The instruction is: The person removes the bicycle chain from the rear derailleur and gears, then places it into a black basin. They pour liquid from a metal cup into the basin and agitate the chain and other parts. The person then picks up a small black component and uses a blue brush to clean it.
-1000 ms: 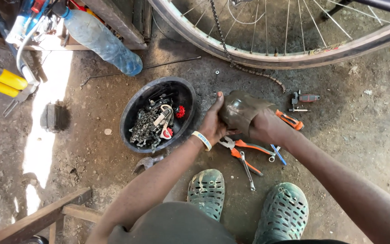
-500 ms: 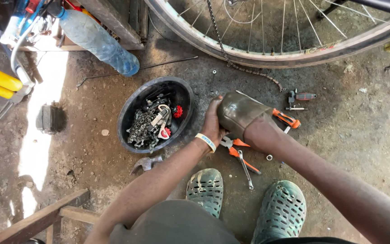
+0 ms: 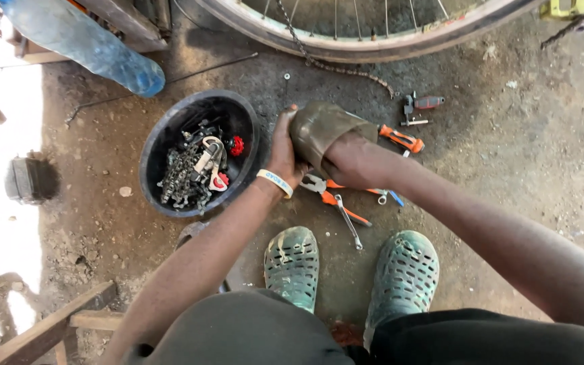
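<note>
My right hand (image 3: 363, 162) is pushed into a dirty olive-brown glove-like covering (image 3: 319, 128), so its fingers are hidden. My left hand (image 3: 280, 154), with a pale wristband, grips the covering's left edge. Both hands hover just above the dirt floor. Directly under them lie orange-handled pliers (image 3: 338, 197), with an orange screwdriver (image 3: 401, 140) just to the right. To the left stands a black bowl (image 3: 153, 145) holding bike chain and small parts (image 3: 187, 177).
A bicycle wheel (image 3: 373, 42) spans the top, with a loose chain (image 3: 329, 65) hanging below it. A red-handled tool (image 3: 427, 103) lies to the right and a blue plastic bottle (image 3: 86, 44) at top left. My green clogs (image 3: 292, 260) are below, a wooden frame (image 3: 49, 328) at bottom left.
The covering now shows more of its olive surface over my right hand, and my left hand grips its edge higher up. The view has shifted slightly.
</note>
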